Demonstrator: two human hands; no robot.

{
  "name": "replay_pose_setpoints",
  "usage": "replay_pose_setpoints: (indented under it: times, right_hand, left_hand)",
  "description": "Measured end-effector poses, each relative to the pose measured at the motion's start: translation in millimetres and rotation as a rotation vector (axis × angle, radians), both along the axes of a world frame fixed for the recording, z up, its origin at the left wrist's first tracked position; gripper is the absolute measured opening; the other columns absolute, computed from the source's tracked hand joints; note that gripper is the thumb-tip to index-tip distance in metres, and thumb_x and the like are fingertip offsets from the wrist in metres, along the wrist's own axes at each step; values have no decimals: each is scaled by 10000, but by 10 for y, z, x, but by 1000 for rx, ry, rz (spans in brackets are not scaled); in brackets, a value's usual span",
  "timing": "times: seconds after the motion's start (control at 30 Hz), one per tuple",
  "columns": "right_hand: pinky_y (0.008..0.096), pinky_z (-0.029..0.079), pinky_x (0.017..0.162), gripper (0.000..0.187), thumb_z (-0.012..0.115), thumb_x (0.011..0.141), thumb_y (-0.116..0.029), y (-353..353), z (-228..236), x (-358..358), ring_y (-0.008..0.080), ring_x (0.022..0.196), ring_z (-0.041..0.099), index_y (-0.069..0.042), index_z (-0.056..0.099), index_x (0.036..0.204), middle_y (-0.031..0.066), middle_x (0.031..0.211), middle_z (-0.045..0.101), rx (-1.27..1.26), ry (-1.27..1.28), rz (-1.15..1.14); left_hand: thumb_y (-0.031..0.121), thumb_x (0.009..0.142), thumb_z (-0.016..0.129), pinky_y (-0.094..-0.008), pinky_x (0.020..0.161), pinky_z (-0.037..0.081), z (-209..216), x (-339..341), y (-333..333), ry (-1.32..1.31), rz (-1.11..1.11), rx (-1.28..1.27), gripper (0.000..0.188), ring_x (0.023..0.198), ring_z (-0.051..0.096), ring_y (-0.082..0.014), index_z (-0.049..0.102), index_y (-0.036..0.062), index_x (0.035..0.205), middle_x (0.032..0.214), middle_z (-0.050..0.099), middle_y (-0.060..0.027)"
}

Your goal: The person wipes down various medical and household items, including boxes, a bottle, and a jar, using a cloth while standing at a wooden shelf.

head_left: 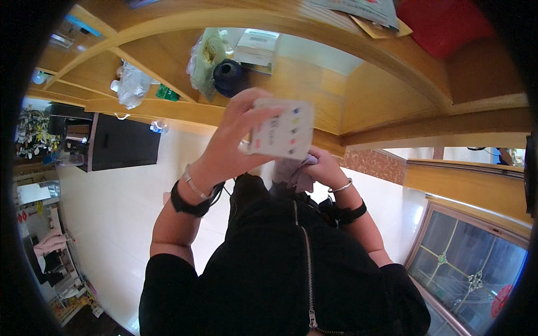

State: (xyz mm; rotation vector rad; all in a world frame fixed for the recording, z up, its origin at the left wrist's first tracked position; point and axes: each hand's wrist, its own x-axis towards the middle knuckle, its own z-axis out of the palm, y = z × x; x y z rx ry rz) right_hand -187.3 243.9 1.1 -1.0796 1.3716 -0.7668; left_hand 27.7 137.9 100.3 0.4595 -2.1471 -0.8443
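My left hand (227, 143) is raised in front of the wooden shelf, its fingers closed round a small white box (294, 120). Coloured marks and some print show on the box face, slightly blurred. Lower and to the right, my right hand (329, 169) grips a crumpled greyish-purple cloth (292, 172), partly covered by the box. Behind the box, a dark blue round pot (228, 78) with an opening stands on the shelf board (305, 84). Beside the pot are a white carton (258, 45) and a translucent greenish plastic bag (206, 61) with something in it.
A shelf edge (269, 23) curves across above my hands. Packets (364, 10) and a red thing (443, 25) lie on the upper level. Further left, a white plastic bag (133, 84) occupies another compartment. A black cabinet (126, 143) stands on the floor at left; a glazed door (465, 263) is at lower right.
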Motion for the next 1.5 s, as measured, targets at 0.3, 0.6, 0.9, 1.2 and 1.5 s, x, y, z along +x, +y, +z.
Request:
replay_pose_setpoints:
  times: [0.3, 0.6, 0.9, 1.2, 1.5]
  right_hand:
    - [292, 440, 894, 458, 614, 744, -25, -465, 199, 632, 168, 1012, 576, -58, 570, 1199, 86, 1104, 623, -120, -55, 190]
    - [278, 400, 925, 943, 592, 735, 59, -1279, 578, 1997, 170, 1044, 536, -113, 26, 1470, 132, 1167, 570, -249, -248, 555]
    - [264, 402, 908, 1022, 581, 689, 82, -2104, 511, 3090, 175, 1050, 533, -119, -52, 1465, 189, 1189, 549, -238, -417, 414]
    - [267, 411, 905, 994, 587, 704, 78, -2361, 249, 3172, 167, 1051, 525, -109, -22, 1467, 172, 1242, 518, -194, -398, 299]
    - [260, 419, 895, 747, 624, 734, 5, -2223, 185, 3030, 144, 1022, 529, -73, 296, 1401, 110, 1185, 569, -244, -337, 264]
  left_hand:
    - [93, 584, 839, -343, 863, 507, -28, 1369, 20, 28, 313, 358, 809, 1202, 408, -231, 420, 131, 1275, 1303, 355, -84]
    - [-62, 624, 768, -328, 878, 508, -83, 2404, -665, 112, 668, 342, 801, 1168, 460, -207, 377, 91, 1306, 1258, 409, -73]
    - [108, 646, 810, -363, 858, 492, -10, 2684, -1789, 91, 586, 182, 757, 1110, 490, -233, 420, 67, 1294, 1232, 435, -117]
    - [163, 636, 815, -371, 907, 465, -95, 2732, -2491, -106, 416, 3, 768, 1131, 479, -271, 429, 104, 1298, 1272, 431, -117]
    - [122, 656, 801, -352, 994, 394, -304, 2822, -2799, -116, 141, 306, 823, 1246, 400, -242, 369, 116, 1357, 1354, 397, -88]
